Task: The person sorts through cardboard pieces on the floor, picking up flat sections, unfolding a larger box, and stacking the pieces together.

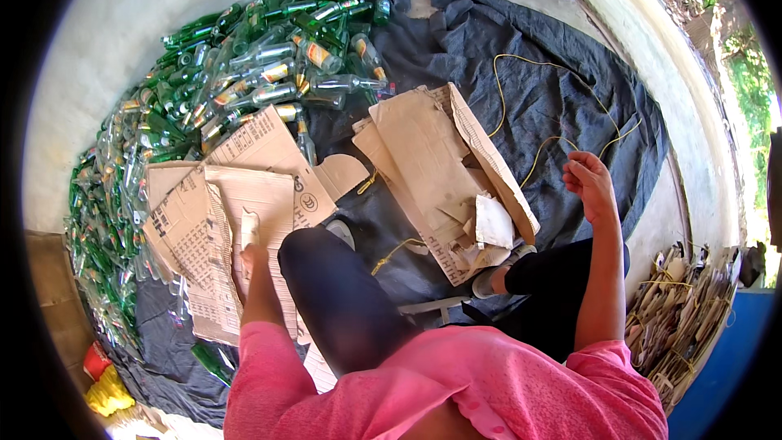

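On my left, a pile of flattened cardboard (266, 189) lies beside my knee. My left hand (249, 255) grips a narrow cardboard strip (249, 227) over that pile. In front of me lies a folded cardboard stack (421, 153) with one raised side flap (489, 159) and torn paper scraps (493, 222) at its near end. My right hand (588, 186) is raised to the right of this stack, with its fingers bent. A yellow string (530, 171) runs up to near these fingertips; whether they pinch it is unclear.
Many green and clear glass bottles (263, 67) are heaped along the left wall. A black sheet (452, 36) covers the floor. Bundled cardboard (678, 318) stands at right, beside a blue surface (715, 348). A loose green bottle (211, 362) lies near my left elbow.
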`<act>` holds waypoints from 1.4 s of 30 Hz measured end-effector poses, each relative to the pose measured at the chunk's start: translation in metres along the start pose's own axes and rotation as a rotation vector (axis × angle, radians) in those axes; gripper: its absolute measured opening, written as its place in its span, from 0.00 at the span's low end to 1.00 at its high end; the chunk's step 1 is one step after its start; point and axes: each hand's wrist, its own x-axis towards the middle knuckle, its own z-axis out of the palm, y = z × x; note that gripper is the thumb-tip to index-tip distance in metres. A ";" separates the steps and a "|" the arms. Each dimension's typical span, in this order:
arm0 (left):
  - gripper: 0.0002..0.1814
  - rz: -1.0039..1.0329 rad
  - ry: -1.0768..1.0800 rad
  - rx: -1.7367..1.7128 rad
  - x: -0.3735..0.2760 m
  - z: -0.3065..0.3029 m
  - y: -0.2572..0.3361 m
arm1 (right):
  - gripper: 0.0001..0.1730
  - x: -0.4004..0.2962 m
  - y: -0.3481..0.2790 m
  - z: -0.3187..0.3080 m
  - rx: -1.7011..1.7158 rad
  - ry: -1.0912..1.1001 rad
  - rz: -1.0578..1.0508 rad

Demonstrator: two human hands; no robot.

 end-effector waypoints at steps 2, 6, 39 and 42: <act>0.21 0.083 0.202 -0.095 -0.076 -0.020 0.070 | 0.15 -0.015 0.004 -0.016 -0.034 0.076 -0.027; 0.28 0.026 0.348 -0.324 -0.059 -0.006 0.042 | 0.16 -0.012 0.002 -0.009 -0.035 0.011 -0.027; 0.17 0.621 -0.400 -1.204 -0.126 -0.224 0.235 | 0.17 -0.027 -0.010 -0.004 -0.044 -0.053 -0.093; 0.21 0.727 -0.473 -1.257 -0.180 -0.280 0.304 | 0.17 -0.028 -0.008 -0.005 -0.050 -0.066 -0.110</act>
